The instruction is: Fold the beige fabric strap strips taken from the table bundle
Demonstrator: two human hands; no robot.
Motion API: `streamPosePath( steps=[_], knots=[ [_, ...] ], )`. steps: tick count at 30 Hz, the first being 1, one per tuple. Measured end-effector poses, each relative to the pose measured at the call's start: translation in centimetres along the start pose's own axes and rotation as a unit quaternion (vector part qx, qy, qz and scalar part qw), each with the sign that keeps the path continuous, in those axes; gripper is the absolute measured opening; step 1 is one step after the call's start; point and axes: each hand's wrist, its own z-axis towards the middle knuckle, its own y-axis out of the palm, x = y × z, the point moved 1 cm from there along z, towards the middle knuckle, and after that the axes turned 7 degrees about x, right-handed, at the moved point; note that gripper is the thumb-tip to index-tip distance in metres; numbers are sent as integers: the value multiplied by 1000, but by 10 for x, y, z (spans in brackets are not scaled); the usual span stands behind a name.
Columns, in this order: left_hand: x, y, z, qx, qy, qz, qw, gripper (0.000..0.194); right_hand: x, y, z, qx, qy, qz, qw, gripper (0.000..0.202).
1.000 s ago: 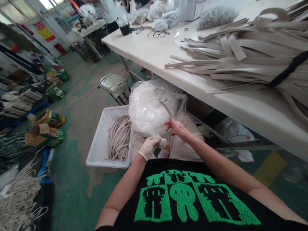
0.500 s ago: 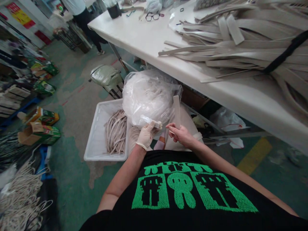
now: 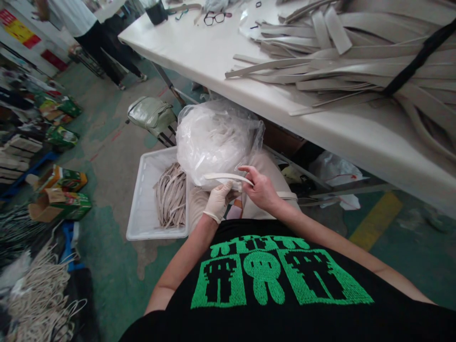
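My right hand (image 3: 262, 189), bare, is closed on a beige strap (image 3: 228, 176), its index finger stretched out. The strap curves leftward from those fingers and passes just above my left hand (image 3: 218, 200). That left hand wears a pale glove and its fingertips are pinched together; the small whitish thing in them is too unclear to name. Just beyond both hands, a big clear plastic bag (image 3: 213, 137) with whitish contents sits at my lap. To the left stands a white plastic bin (image 3: 137, 209) with a heap of beige straps (image 3: 171, 194) in it.
A white table (image 3: 199, 61) runs along the right, carrying a large pile of beige straps (image 3: 331, 71), eyeglasses (image 3: 214, 18) and a dark cup (image 3: 156, 13). Beyond the bin is a green padded stool (image 3: 151, 114). Cartons (image 3: 60, 205) line the left floor. A person (image 3: 103, 47) stands further back.
The strap in my right hand has swung from upright to nearly level, pointing left over my gloved hand. My right hand has moved slightly left. The person in the background shows more fully.
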Motion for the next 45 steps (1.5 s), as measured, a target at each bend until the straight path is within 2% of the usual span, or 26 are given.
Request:
streamPosePath(
  steps=[4,11,16,19,22,24,26,27,29,32,34,37,40,42,45],
  knots=[
    [-3,-4,2,-11,-2,19,1000,44,0,0,0,-15,-6,-44,999,54],
    [-6,-10,4,-36,3,51,998,53,3,-2,1,-21,-27,-119,992,56],
    [-11,-6,5,-33,34,66,997,52,-1,7,-2,-32,-69,-196,978,47],
    [-14,-8,9,-23,56,91,994,52,-4,12,-1,-37,-71,-181,980,43],
    [-10,-18,14,-8,61,116,991,51,1,4,1,-88,-55,-125,987,39],
    [-1,-29,17,21,78,122,989,47,10,-11,1,-161,-17,-84,983,33],
    [8,-40,16,51,93,120,987,43,22,-28,-3,-250,43,-51,966,33],
    [9,-43,15,58,93,114,987,42,27,-35,-6,-285,72,-41,955,37],
    [6,-44,9,50,76,95,991,40,31,-45,-11,-310,103,-35,944,39],
    [-11,-32,-1,3,59,67,996,32,19,-42,-15,-270,80,-52,958,36],
    [-17,-23,-8,-17,82,64,994,24,5,-34,-16,-249,50,-47,966,33],
    [-9,-21,-20,-15,112,66,991,20,-11,-33,-16,-276,31,0,961,28],
    [8,-34,-38,14,115,43,992,30,-16,-43,-15,-338,34,15,940,30],
    [13,-41,-51,27,121,31,992,31,-20,-45,-14,-356,31,-9,934,29],
    [11,-46,-66,22,128,20,991,20,-36,-28,-10,-358,-9,-31,933,25]
  ],
)
